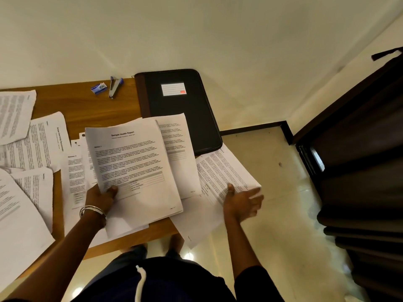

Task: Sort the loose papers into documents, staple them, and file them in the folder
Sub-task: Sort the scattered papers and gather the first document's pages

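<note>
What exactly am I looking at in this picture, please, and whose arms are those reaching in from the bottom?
There is no machine here: a person wears a camera on the head, so you look down along their own arms. The left hand holds a sheaf of pages topped by the Sample Health Report, thumb on top. The right hand is open, fingers spread, over a sheet that hangs past the edge of the wooden table. More loose papers lie scattered to the left. At the far side lie a stapler, a small blue box beside it, and a closed black folder, partly under the pages.
</note>
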The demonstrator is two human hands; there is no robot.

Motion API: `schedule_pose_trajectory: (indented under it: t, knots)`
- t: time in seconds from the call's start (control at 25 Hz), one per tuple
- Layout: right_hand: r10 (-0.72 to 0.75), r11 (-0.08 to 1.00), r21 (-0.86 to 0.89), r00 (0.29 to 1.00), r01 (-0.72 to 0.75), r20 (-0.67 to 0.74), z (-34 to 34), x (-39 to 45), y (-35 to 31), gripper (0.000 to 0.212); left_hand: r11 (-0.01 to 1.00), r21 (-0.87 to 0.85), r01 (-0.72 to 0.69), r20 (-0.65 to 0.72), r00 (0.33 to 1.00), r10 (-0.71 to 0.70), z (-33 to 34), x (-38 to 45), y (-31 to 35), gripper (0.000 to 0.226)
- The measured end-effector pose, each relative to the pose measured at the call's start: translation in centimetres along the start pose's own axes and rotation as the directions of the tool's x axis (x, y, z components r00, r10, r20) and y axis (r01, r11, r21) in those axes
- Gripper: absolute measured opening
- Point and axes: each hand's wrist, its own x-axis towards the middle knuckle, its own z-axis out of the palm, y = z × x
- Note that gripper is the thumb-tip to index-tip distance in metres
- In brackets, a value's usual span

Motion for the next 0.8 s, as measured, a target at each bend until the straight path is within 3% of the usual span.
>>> schedule_pose_trajectory:
  t: [0.04, 0.12, 0.24, 0.32, 0.4, 0.48, 0.56, 0.64, 0.68, 0.8]
  knots:
    - [0.188, 0.975, 0.1, 0.977, -0.197, 0.098, -0.5, 0.6, 0.2, 0.085, 1.0, -0.003, 0.001, 0.004, 1.0, -0.001, 0.0, 0.0, 0.0, 0.036]
    - [0.297, 0.837, 0.389, 0.917, -0.384, 0.266, -0.9, 1.0, 0.6, 0.056, 1.0, -0.018, 0.011, 0.022, 1.0, -0.01, 0.0, 0.3, 0.2, 0.036]
    - [0.195, 0.819, 0.539, 0.979, -0.198, 0.064, -1.6, -0.3, 0.9, 0.024, 0.997, -0.063, 0.033, 0.053, 0.998, -0.03, 0.1, 0.6, 0.7, 0.036]
    - [0.115, 0.74, 0.668, 0.993, -0.078, -0.011, -2.4, -1.3, 0.1, 0.022, 0.995, -0.089, 0.045, 0.084, 0.996, -0.037, 0.3, 0.7, 1.3, 0.037]
    - [0.024, 0.661, 0.749, 0.999, -0.038, 0.03, -3.1, -2.0, -0.8, 0.035, 0.992, -0.116, 0.051, 0.112, 0.993, -0.038, 0.5, 1.0, 1.7, 0.036]
    - [-0.016, 0.72, 0.684, 0.983, -0.116, 0.184, -3.0, -2.5, -1.0, 0.04, 0.991, -0.129, 0.039, 0.138, 0.99, -0.022, 0.6, 1.4, 2.0, 0.035]
    - [0.063, 0.822, 0.545, 0.978, -0.162, 0.197, -3.4, -2.9, -1.0, 0.03, 0.989, -0.142, 0.03, 0.154, 0.988, -0.008, 0.5, 1.8, 2.2, 0.035]
    - [0.082, 0.921, 0.384, 0.996, -0.058, -0.046, -5.4, -3.6, -2.1, 0.023, 0.985, -0.169, 0.036, 0.163, 0.987, -0.008, 0.1, 2.4, 2.5, 0.034]
    - [0.023, 0.952, 0.304, 0.98, 0.038, -0.196, -6.6, -4.1, -3.2, 0.021, 0.984, -0.173, 0.044, 0.162, 0.987, -0.016, -0.2, 2.7, 2.8, 0.034]
    - [-0.324, 0.887, 0.143, 0.813, 0.439, -0.485, -10.4, -5.9, -7.6, 0.025, 0.981, -0.188, 0.047, 0.161, 0.987, -0.017, -1.2, 4.1, 3.3, 0.037]
